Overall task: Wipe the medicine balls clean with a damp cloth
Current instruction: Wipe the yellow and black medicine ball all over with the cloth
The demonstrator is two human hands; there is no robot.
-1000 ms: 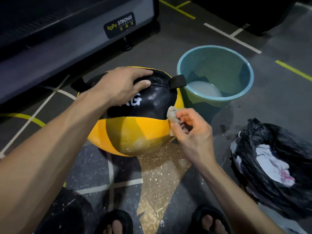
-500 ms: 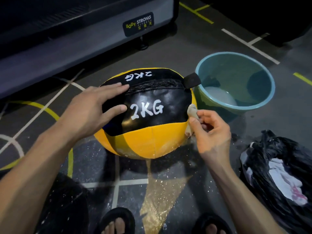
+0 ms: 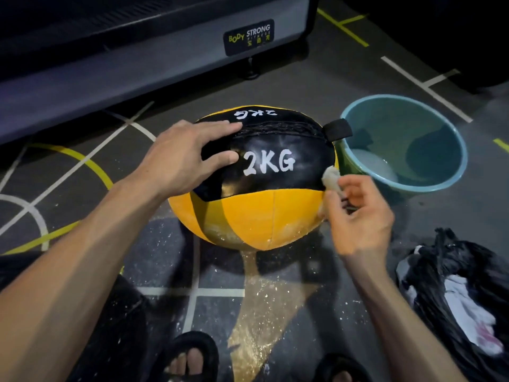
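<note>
A black and yellow medicine ball [image 3: 264, 205] marked "2KG" sits on the wet gym floor in the middle of the view. My left hand [image 3: 184, 158] lies flat on its upper left side, fingers straight, steadying it. At the ball's right side my right hand [image 3: 358, 216] pinches a small pale damp cloth [image 3: 332, 179], and the cloth touches the black panel near the seam. A black strap tab [image 3: 337, 129] sticks out at the ball's top right.
A teal bucket [image 3: 451, 150] with water stands just right of the ball. A black bag [image 3: 462, 293] holding white rags lies at the lower right. A grey "Body Strong" machine base [image 3: 137, 64] runs along the back. My sandalled feet [image 3: 190, 357] are below.
The ball has been turned so the "2KG" lettering faces me. My left hand has shifted from the top to the upper left side. The cloth hand stays at the right side.
</note>
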